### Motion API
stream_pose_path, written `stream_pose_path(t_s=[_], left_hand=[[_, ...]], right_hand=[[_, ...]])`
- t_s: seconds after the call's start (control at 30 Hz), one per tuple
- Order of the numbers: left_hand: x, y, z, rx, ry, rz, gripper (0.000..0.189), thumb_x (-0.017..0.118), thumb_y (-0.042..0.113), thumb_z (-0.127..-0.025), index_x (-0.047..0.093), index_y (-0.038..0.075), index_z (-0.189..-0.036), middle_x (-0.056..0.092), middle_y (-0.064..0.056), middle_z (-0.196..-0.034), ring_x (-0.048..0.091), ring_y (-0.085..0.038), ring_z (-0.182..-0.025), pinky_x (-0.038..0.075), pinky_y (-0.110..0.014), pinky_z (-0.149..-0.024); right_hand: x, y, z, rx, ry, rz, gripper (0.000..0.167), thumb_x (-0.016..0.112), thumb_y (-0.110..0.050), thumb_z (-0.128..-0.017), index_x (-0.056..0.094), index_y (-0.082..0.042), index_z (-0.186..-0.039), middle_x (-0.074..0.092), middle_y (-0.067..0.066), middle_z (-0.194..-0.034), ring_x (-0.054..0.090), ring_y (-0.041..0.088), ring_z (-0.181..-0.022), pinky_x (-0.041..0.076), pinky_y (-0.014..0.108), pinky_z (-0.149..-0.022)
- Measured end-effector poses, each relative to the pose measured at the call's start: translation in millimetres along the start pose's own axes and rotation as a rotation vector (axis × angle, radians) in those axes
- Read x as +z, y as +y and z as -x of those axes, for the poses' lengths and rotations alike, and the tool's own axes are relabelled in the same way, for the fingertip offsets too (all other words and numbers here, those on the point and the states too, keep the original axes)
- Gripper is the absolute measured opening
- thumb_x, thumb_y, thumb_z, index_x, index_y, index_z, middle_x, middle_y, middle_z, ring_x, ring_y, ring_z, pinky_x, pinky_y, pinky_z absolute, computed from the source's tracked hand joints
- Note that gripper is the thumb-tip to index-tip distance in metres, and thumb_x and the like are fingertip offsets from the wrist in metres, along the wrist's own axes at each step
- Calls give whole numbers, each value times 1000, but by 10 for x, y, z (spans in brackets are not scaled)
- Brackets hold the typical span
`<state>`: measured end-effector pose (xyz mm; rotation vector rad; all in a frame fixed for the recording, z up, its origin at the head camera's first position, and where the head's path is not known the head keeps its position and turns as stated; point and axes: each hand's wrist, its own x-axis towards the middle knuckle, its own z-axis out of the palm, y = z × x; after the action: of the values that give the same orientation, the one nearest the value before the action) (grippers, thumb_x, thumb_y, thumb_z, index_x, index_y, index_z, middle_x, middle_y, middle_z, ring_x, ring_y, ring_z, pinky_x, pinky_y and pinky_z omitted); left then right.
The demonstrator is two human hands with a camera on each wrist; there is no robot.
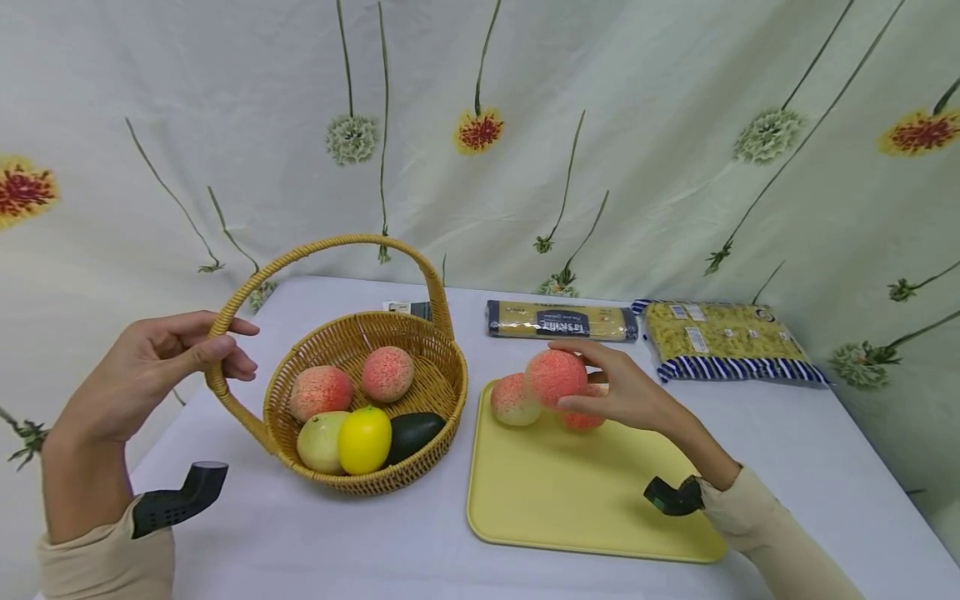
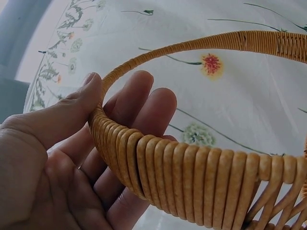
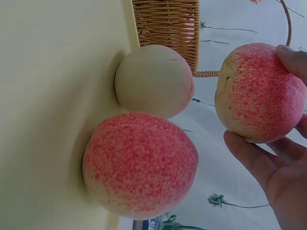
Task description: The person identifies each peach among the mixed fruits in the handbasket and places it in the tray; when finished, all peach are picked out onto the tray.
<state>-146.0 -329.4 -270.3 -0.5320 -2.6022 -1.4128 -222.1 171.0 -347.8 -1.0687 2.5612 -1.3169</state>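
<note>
My left hand (image 1: 168,367) grips the arched handle (image 2: 192,167) of a wicker basket (image 1: 360,483) on its left side, thumb on one face and fingers behind. Inside the basket lie two pink peaches (image 1: 387,374), a pale green round fruit (image 1: 321,442), a yellow lemon-like fruit (image 1: 365,440) and a dark green oval one (image 1: 414,435). Between thumb and fingers my right hand (image 1: 626,387) holds a peach (image 3: 261,93), raised over the back of a yellow tray (image 1: 585,508). Two more peaches rest on that tray, a paler one (image 3: 153,81) and a redder one (image 3: 140,165).
Behind the tray lies a flat dark-and-yellow pasta packet (image 1: 562,321). A larger bag of pasta (image 1: 727,342) with striped ends is at the back right. A small dark-and-white item (image 1: 408,309) sits partly hidden behind the basket. A flowered cloth (image 1: 637,167) hangs behind the white table.
</note>
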Motion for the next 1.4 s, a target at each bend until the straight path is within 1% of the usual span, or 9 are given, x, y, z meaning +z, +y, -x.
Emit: stream_pose_path(t_s=[0.2,0.4,0.6,0.8,0.87,0.97,1.2,1.3,1.4], left_hand=[[10,-4,-7,-2,6,-32,21,48,0,-98,58,-3,-116,71,-13,-82,70,-21,-76,47,-16,-79],[11,-16,-3,-17,13,-41,21,48,1,-98,58,-3,-117,71,-14,-82,69,-21,-76,46,-15,-80],[15,-16,-3,-18,14,-42,21,48,1,-98,58,-3,-117,71,-13,-82,69,-20,-76,45,-15,-80],[21,-6,-11,-9,12,-49,21,48,1,-98,58,-2,-116,71,-13,-82,70,-22,-76,47,-15,-79],[20,-6,-11,-9,11,-40,21,48,1,-98,58,-3,-116,71,-14,-82,70,-22,-76,47,-16,-79],[21,-9,-8,-12,13,-34,21,48,0,-98,58,-3,-116,71,-14,-82,70,-21,-75,47,-15,-79],[22,-8,-8,-11,18,-54,20,49,1,-98,58,-3,-116,71,-13,-82,70,-20,-75,47,-15,-78],[16,-8,-12,-2,15,-47,20,49,0,-98,58,-3,-115,71,-13,-82,70,-20,-75,48,-16,-77],[10,-7,-7,-1,14,-38,20,49,-1,-98,58,-4,-115,71,-13,-81,70,-20,-75,49,-16,-77]], right_hand=[[-77,84,157,49,38,12,66,77,-21,-82,46,-14,-140,47,10,-140,58,26,-112,53,38,-88],[-166,181,293,100,82,4,66,77,-20,-83,45,-16,-140,47,10,-139,58,27,-110,53,42,-87],[-251,270,391,130,122,7,67,76,-18,-83,44,-13,-141,48,13,-137,60,28,-106,54,40,-86],[-318,319,498,192,146,20,69,76,-18,-83,42,-9,-143,48,19,-136,62,34,-106,54,44,-85],[-335,333,535,208,150,28,69,75,-19,-84,41,-9,-143,49,19,-135,62,34,-106,54,42,-85],[-360,354,590,221,154,26,68,74,-18,-85,41,-9,-143,51,18,-133,62,27,-104,54,35,-84],[-410,397,713,233,161,-16,64,70,-14,-88,38,-4,-144,48,19,-135,58,-4,-100,52,23,-81],[-419,418,748,236,162,-22,64,69,-13,-89,38,-2,-143,47,21,-135,57,-5,-100,52,22,-81],[-416,448,770,244,161,-10,64,70,-14,-88,39,-2,-142,48,20,-135,61,4,-102,53,24,-81]])
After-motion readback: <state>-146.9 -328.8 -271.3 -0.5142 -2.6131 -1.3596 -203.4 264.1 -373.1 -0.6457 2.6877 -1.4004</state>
